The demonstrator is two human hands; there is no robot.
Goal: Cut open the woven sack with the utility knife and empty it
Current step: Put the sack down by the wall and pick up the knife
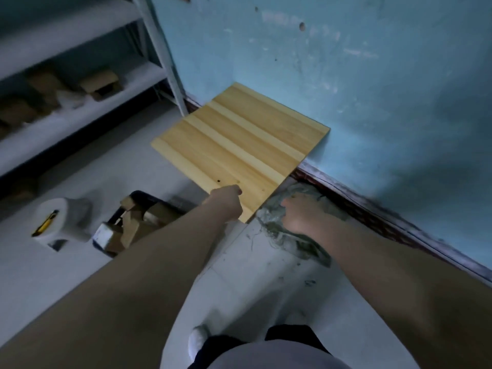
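Reaching forward and down, left hand (226, 202) curled into a loose fist, fingers folded under at the near corner of a wooden board (239, 145); gripping that corner or only pressing on it, impossible to tell. Extending alongside it, right hand (300, 214) closing on crumpled grey-green material (287, 235), fingers bunched into the folds and holding a wad of it. Looking like the sack, that material, though too blurred to show any weave. Lying on the pale floor (266, 288) just right of the board's near corner, with its far edge close to the dark skirting along the wall. Leaning or lying against the foot of the blue wall (346, 75), the board, its pale and darker strips running away from the camera.

Lying well apart to the left, the yellow utility knife (45, 223), resting on top of a white roll (62, 222) standing on the floor. Sitting between the roll and the left forearm, a dark tray (138, 198) holding scraps of cardboard. Standing further left along the wall, a white shelf (80, 110) with brown boxes on its lower boards, all badly blurred. Showing at the bottom edge, grey clothing and one white sock.
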